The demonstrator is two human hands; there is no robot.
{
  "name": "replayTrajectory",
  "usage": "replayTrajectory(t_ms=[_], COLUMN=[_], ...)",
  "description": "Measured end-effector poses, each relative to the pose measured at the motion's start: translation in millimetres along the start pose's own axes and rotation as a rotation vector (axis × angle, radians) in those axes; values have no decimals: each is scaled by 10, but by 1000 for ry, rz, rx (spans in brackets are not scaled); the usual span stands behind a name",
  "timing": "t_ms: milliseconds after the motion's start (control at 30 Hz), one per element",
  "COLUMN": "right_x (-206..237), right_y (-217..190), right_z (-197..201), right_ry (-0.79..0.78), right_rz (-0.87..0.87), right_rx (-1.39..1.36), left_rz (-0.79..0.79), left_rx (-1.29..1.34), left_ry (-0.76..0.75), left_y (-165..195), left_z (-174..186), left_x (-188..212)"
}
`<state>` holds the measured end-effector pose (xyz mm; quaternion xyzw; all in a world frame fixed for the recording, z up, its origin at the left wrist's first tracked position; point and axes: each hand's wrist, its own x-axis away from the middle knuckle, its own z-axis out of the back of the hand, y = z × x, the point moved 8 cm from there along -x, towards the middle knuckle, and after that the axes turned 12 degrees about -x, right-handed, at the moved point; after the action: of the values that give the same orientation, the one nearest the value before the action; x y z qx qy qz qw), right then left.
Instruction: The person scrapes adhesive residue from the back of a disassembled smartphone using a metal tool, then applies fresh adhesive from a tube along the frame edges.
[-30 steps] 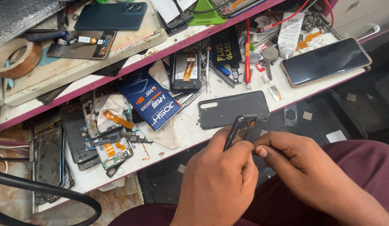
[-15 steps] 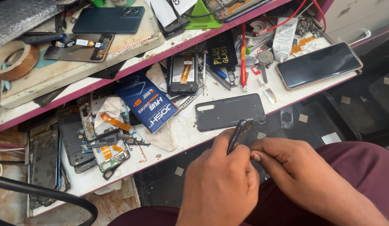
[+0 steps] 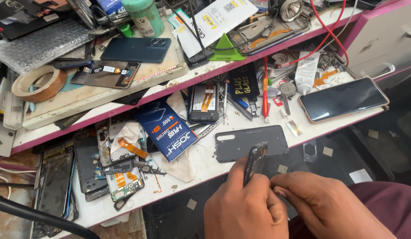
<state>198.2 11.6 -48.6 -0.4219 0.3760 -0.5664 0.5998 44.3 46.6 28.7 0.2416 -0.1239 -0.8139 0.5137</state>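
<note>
A: Phone frame (image 3: 255, 161) stands on edge above the lap, just in front of the bench (image 3: 205, 159); left hand (image 3: 243, 208) has its fingers closed round the lower half; right hand (image 3: 320, 203) pinches shut at its side edge, holding nothing I can make out.

B: Handling, judged: light, thin, stiff but likely brittle; grip the long edges, not the faces. Back cover (image 3: 252, 142) lies flat on the bench, just beyond.
</note>
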Motion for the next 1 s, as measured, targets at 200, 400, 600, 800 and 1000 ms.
replayTrajectory(t_ms=[200,400,600,800,1000], right_x=[65,70,25,-194,-346], right_y=[274,306,396,381,501], right_z=[104,106,202,740,621], right_ry=[95,215,294,508,549], right_rz=[-135,-47,-200,-361,-398], right_rx=[-188,-960,-1067,-30,140], left_rz=[82,-68,188,119,64], left_rx=[323,259,77,84,192], left_ry=[-7,-234,-601,-495,-383], left_y=[-218,-132,-263,-270,-275], left_z=[118,-26,-381,-302,-278], left_x=[-18,-61,22,-25,-22])
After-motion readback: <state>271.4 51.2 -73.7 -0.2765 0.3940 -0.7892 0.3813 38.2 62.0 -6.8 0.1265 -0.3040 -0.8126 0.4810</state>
